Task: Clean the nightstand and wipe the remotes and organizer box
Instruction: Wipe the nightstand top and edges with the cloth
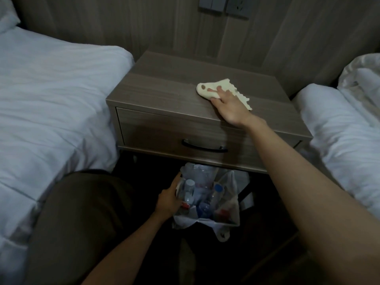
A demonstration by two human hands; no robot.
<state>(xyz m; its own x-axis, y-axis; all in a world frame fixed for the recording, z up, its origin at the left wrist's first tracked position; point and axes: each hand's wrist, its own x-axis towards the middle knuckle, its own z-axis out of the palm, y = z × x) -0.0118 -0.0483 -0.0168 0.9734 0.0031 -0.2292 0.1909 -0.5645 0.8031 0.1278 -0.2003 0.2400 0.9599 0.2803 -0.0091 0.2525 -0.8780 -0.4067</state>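
Observation:
A wooden nightstand stands between two beds, its top bare apart from a pale yellow cloth. My right hand presses flat on that cloth near the top's right front, fingers spread over it. Down on the floor in front, my left hand grips the left rim of a small bin lined with a white bag and filled with several plastic bottles. No remotes or organizer box are in view.
A bed with white bedding lies to the left, another white bed to the right. The nightstand drawer with a black handle is closed. Wall switches sit above. My knee is lower left.

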